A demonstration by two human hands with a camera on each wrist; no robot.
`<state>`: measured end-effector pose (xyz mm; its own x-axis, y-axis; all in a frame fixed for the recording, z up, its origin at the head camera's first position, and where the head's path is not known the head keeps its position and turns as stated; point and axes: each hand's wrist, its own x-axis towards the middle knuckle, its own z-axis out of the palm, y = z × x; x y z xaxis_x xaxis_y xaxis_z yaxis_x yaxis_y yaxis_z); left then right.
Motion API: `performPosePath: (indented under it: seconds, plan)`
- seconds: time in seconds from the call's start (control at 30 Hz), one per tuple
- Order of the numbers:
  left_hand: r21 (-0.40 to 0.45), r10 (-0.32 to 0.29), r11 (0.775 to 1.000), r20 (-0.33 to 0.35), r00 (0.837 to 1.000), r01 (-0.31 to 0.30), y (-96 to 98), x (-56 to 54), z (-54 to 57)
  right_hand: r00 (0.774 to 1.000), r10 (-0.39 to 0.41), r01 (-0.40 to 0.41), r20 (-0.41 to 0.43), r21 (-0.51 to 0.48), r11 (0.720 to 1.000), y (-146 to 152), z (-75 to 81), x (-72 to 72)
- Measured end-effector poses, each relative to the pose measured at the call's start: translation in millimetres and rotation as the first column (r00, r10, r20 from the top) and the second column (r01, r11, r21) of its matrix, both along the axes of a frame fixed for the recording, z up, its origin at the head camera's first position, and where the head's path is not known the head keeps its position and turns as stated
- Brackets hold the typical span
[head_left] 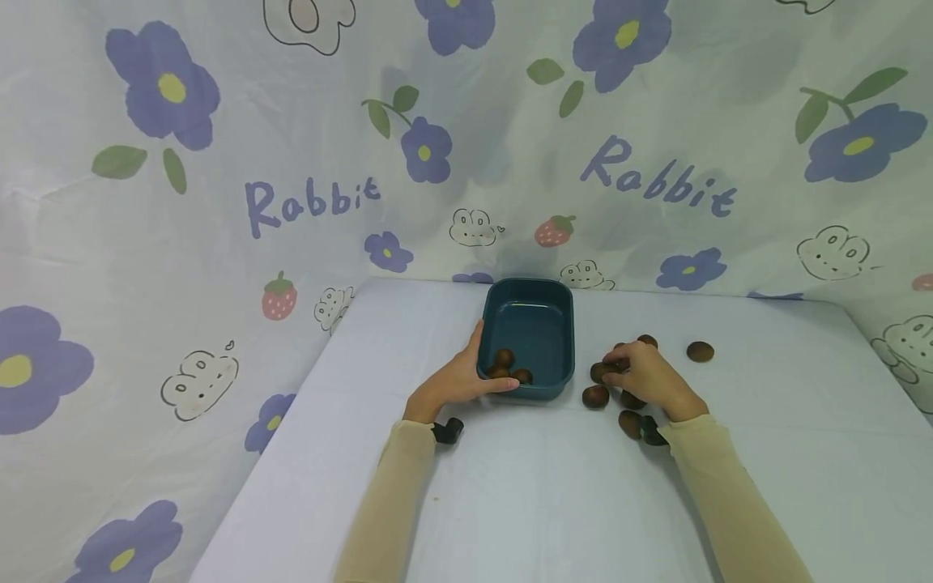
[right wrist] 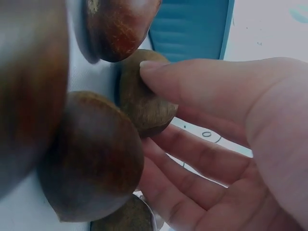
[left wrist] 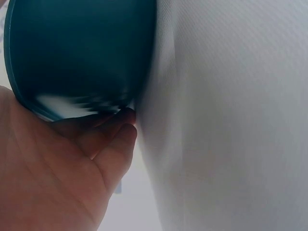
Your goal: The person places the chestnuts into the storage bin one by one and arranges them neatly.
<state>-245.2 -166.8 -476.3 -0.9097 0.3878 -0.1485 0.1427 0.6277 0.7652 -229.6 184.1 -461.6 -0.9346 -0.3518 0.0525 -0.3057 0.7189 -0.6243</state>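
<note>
A teal rectangular container (head_left: pixel 532 334) stands on the table, with several brown chestnuts (head_left: pixel 504 357) gathered at its near left corner. My left hand (head_left: pixel 461 380) holds that corner, thumb along the near rim and fingers on the left side; the left wrist view shows the fingertips low against the teal wall. To the right of the container, my right hand (head_left: pixel 649 379) reaches down among loose chestnuts. Its thumb and fingers pinch one chestnut (right wrist: pixel 147 98), seen between them in the right wrist view. Another dark chestnut (right wrist: pixel 94 159) lies close beside it.
Loose chestnuts lie around my right hand: one chestnut (head_left: pixel 595 397) nearer the container, another chestnut (head_left: pixel 630 424) by the wrist, and a separate chestnut (head_left: pixel 700 351) farther right. A white cloth (head_left: pixel 539 502) covers the table. Behind it hangs a flower-and-rabbit printed curtain (head_left: pixel 496 105).
</note>
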Motion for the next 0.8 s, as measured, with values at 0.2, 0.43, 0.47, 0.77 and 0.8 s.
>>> performPosePath:
  seconds: [0.2, 0.43, 0.47, 0.77, 0.8]
  plan:
    - [0.009, -0.013, 1.000, -0.012, 1.000, 0.014, 0.3, -0.9, -0.1, 1.000, 0.001, -0.001, -0.001, -0.011, 1.000, 1, 4.9, 1.8]
    - [0.029, -0.032, 0.999, -0.041, 0.999, 0.033, 0.9, -1.8, -0.5, 1.000, 0.009, -0.010, -0.020, -0.044, 0.999, 2, 11.0, 2.0]
    - [0.032, -0.032, 0.999, -0.041, 0.999, 0.033, 1.0, -1.8, -0.3, 1.000, 0.005, -0.005, -0.018, -0.045, 0.999, 3, 11.4, 1.9]
    - [-0.004, -0.010, 1.000, -0.017, 1.000, 0.010, -0.4, -1.7, -1.5, 1.000, -0.025, 0.025, -0.005, -0.036, 0.999, 2, 19.1, 4.0]
    - [-0.009, -0.007, 1.000, -0.015, 1.000, 0.007, -0.5, -1.7, -1.6, 1.000, -0.026, 0.026, -0.008, -0.039, 0.999, 1, 20.4, 4.5]
